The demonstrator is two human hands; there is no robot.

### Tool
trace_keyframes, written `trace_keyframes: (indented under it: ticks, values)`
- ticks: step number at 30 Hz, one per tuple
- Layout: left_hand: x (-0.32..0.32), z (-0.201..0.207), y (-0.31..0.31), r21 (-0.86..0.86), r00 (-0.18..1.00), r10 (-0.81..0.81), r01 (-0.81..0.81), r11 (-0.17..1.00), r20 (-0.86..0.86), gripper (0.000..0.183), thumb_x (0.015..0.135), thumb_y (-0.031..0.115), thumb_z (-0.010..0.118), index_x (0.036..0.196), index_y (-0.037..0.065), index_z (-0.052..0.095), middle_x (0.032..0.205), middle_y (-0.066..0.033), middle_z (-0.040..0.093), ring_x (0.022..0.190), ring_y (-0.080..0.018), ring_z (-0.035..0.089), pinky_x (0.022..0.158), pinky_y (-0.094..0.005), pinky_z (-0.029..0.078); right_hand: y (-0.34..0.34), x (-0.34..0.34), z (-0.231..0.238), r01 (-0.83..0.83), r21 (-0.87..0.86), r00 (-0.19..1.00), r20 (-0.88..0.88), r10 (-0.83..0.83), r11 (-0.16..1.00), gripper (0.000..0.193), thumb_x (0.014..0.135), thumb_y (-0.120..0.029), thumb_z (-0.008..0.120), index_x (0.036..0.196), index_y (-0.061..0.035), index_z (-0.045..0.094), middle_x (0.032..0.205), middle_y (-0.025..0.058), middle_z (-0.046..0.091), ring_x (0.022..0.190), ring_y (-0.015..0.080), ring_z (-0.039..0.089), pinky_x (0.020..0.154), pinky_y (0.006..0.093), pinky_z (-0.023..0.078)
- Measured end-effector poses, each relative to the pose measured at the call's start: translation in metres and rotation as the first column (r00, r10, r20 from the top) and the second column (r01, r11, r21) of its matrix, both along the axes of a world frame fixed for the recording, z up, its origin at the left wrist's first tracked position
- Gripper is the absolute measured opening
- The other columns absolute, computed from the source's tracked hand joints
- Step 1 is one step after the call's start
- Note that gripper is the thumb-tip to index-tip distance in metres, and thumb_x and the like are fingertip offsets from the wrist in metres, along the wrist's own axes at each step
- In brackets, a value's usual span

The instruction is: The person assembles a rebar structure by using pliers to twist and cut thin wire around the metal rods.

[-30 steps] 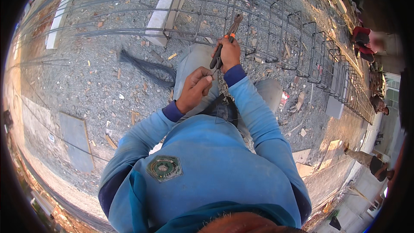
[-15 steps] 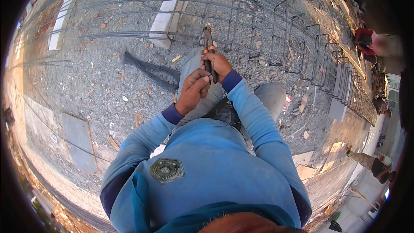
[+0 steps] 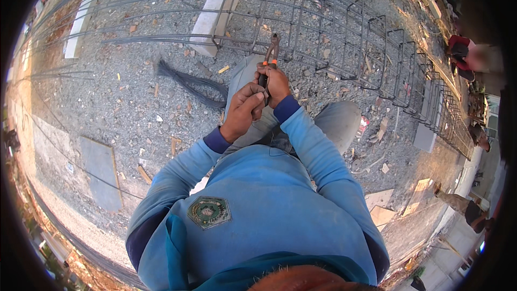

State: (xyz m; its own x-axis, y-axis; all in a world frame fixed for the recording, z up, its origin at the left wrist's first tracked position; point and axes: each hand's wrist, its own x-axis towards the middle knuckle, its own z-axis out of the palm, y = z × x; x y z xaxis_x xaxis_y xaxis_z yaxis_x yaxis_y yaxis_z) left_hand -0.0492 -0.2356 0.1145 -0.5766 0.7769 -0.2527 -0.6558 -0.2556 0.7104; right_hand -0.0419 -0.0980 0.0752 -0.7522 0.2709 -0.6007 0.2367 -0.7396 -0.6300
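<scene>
My right hand (image 3: 277,84) is wrapped round the dark handles of rusty pincers (image 3: 274,48), which have orange bands below the jaws. The jaws point away from me, just in front of the steel rebar cage (image 3: 328,48). Close beside it, my left hand (image 3: 245,109) is closed in a pinch at the lower end of the handles. What its fingertips hold is too small to make out. A bundle of thin dark tie wire (image 3: 196,87) lies on the gravel to the left of my knee.
White blocks (image 3: 215,16) lie beneath the long bars, with another block (image 3: 82,21) farther left. A grey board (image 3: 102,172) rests on the ground at left. Pale board scraps (image 3: 381,215) lie at right. Other people (image 3: 460,54) are at the far right edge.
The pincers have swung slightly right, their jaws tilting that way. My hands stay close together, the left still pinched near the handles. The view has shifted a little.
</scene>
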Motion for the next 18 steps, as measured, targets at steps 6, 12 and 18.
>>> trace_keyframes:
  ticks: [6,12,18]
  values:
    - [-0.001,0.007,0.001,0.002,0.999,-0.038,0.038,0.999,-0.038,0.011,0.093,0.015,0.048,0.094,0.005,0.052,0.057,0.0024,0.038,0.044,-0.0055,0.031,0.042,-0.0226,0.027,0.034,0.012,0.024,-0.37,0.328,0.926,0.199,0.319,0.869,0.028,0.082,-0.018,0.059,0.105,-0.0021,0.059,0.08,0.0087,0.06,0.071,0.0181,0.06,0.064,0.0298,0.049]
    - [-0.003,0.009,0.005,-0.016,0.999,-0.002,0.002,1.0,0.037,0.011,0.094,0.014,0.048,0.093,0.004,0.052,0.058,0.0006,0.042,0.045,-0.0068,0.036,0.042,-0.0235,0.033,0.126,0.051,0.046,-0.489,0.872,0.869,0.486,0.089,0.014,0.051,0.072,-0.031,0.064,0.118,-0.0124,0.058,0.092,0.0148,0.064,0.089,0.038,0.061,0.079,0.0442,0.049]
    - [-0.002,0.006,0.012,-0.078,0.998,-0.029,0.033,0.996,0.049,0.012,0.093,0.015,0.049,0.093,0.004,0.053,0.059,-0.0002,0.044,0.046,-0.0083,0.039,0.044,-0.0244,0.036,0.159,0.076,0.069,-0.519,0.831,0.849,0.527,-0.013,-0.202,0.048,0.072,-0.026,0.063,0.118,-0.0126,0.058,0.104,0.0162,0.061,0.095,0.0366,0.06,0.082,0.0445,0.048]
